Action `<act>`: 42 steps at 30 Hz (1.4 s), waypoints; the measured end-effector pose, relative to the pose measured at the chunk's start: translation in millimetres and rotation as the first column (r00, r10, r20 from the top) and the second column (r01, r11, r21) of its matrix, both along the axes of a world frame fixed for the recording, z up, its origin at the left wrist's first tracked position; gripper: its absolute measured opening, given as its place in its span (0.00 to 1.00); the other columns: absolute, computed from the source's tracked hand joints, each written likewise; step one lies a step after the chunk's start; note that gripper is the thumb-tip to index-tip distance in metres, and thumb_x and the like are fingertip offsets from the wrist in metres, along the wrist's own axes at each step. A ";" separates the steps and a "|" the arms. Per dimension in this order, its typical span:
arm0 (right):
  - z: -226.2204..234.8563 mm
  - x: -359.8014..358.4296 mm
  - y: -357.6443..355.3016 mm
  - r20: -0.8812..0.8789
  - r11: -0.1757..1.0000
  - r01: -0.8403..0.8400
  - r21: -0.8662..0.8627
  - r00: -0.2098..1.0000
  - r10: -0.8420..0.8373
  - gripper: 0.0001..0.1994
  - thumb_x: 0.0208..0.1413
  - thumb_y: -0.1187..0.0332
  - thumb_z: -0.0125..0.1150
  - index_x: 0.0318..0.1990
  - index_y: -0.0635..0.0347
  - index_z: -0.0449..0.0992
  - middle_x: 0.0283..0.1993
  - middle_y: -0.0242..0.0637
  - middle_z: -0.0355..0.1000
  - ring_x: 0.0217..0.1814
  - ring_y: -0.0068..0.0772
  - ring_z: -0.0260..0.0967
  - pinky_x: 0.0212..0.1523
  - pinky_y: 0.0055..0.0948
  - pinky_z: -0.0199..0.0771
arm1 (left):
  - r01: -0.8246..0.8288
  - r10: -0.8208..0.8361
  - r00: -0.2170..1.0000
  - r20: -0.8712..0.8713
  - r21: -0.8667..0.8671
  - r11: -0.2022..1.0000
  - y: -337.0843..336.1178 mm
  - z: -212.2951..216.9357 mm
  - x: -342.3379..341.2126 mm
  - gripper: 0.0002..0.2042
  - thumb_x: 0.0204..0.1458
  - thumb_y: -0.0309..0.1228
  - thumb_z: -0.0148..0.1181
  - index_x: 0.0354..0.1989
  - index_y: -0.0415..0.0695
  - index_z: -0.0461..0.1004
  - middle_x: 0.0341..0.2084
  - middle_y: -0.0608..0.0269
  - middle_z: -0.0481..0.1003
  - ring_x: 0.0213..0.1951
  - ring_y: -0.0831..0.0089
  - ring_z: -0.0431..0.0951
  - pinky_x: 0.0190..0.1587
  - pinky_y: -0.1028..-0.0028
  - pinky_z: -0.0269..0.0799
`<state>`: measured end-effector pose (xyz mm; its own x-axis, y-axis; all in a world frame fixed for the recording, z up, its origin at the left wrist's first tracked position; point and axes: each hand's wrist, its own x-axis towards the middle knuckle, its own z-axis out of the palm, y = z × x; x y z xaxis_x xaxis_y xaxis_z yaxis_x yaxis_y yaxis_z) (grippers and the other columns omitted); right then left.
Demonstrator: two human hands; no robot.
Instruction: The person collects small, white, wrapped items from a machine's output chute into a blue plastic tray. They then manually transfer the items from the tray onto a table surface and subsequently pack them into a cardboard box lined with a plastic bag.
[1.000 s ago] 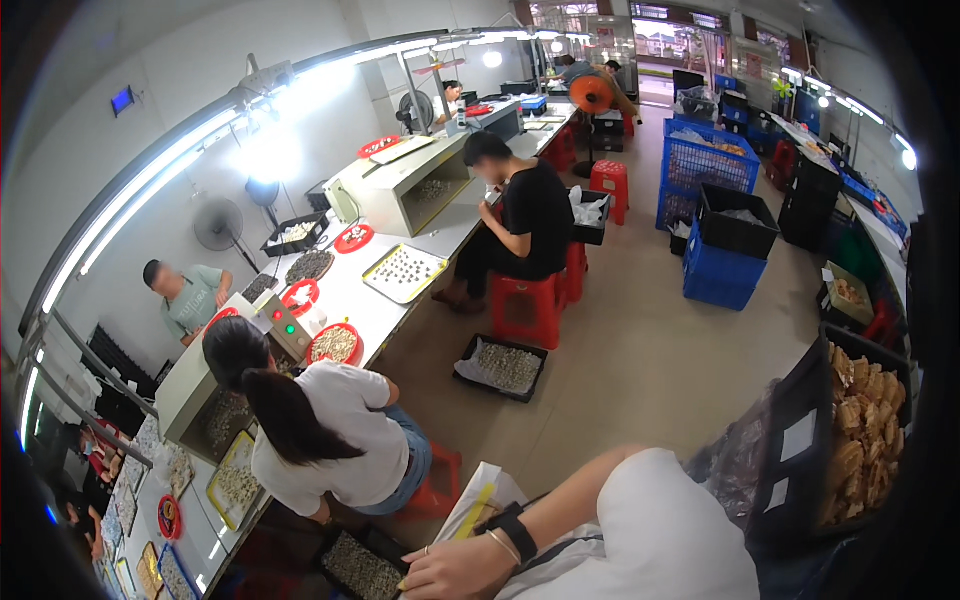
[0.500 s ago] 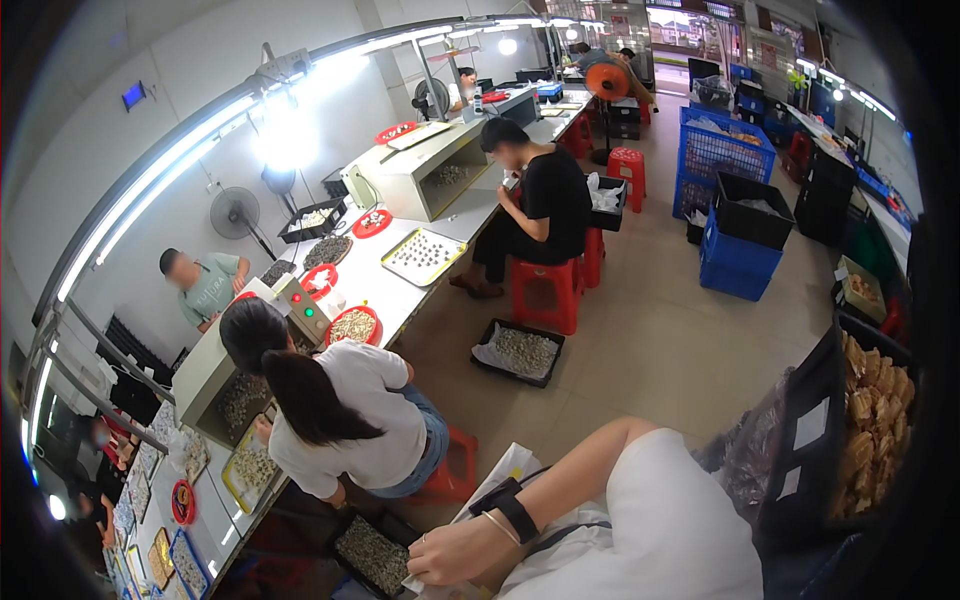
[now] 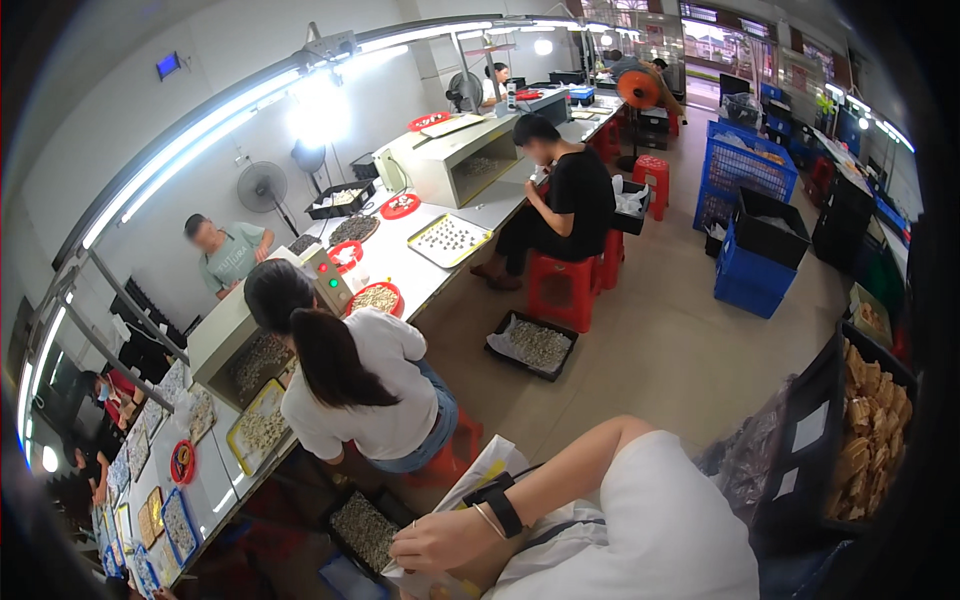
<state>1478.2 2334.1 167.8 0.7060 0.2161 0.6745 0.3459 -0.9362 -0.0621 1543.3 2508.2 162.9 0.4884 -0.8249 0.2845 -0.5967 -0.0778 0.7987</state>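
Bench slid toward 3 o'clock in view
White bag-like thing pointed to 1 o'clock, long axis 7-to-1, right hand at 7; couldn't tell if pinching.

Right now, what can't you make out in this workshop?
In the head view:
Right-hand grip: fingertips hidden beneath the hand, so any hold is unclear.
Left-hand grip: not visible; cut off or hidden, I cannot tell.
Grey pieces in the black tray: too small to identify.
Person in black: what the hands hold is too small to name.
Brown pieces: blurred toward the dark picture edge.
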 end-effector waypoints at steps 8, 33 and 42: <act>-22.2 35.1 46.1 -0.020 0.904 -0.032 0.427 0.999 0.045 0.11 0.44 0.73 0.54 0.36 0.65 0.63 0.37 0.40 0.61 0.40 0.36 0.63 0.40 0.28 0.68 | -0.128 0.134 0.981 -0.144 0.050 0.991 44.1 0.0 19.5 0.18 0.52 0.35 0.52 0.39 0.28 0.65 0.20 0.39 0.69 0.21 0.57 0.69 0.24 0.65 0.63; -54.4 252.7 9.0 0.099 0.520 0.212 0.828 0.856 -0.507 0.11 0.53 0.73 0.48 0.42 0.57 0.56 0.17 0.49 0.63 0.21 0.55 0.65 0.18 0.44 0.62 | -0.350 0.354 0.933 0.061 -0.063 0.935 95.9 7.4 184.8 0.15 0.53 0.35 0.52 0.34 0.31 0.71 0.25 0.44 0.73 0.26 0.51 0.73 0.27 0.60 0.64; -61.5 132.2 -55.2 0.039 0.292 0.429 0.855 0.507 -0.861 0.07 0.56 0.71 0.43 0.41 0.59 0.58 0.23 0.54 0.64 0.24 0.58 0.64 0.21 0.45 0.62 | -0.039 0.052 0.993 -0.106 0.121 0.992 117.0 -46.6 232.8 0.10 0.51 0.28 0.53 0.39 0.35 0.71 0.26 0.59 0.72 0.28 0.73 0.69 0.31 0.75 0.66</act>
<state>1610.3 2278.9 106.3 -0.0536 -0.8257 0.5615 -0.1802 -0.5451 -0.8188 1776.1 2625.1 116.4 0.5489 -0.8258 0.1293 -0.5008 -0.2011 0.8419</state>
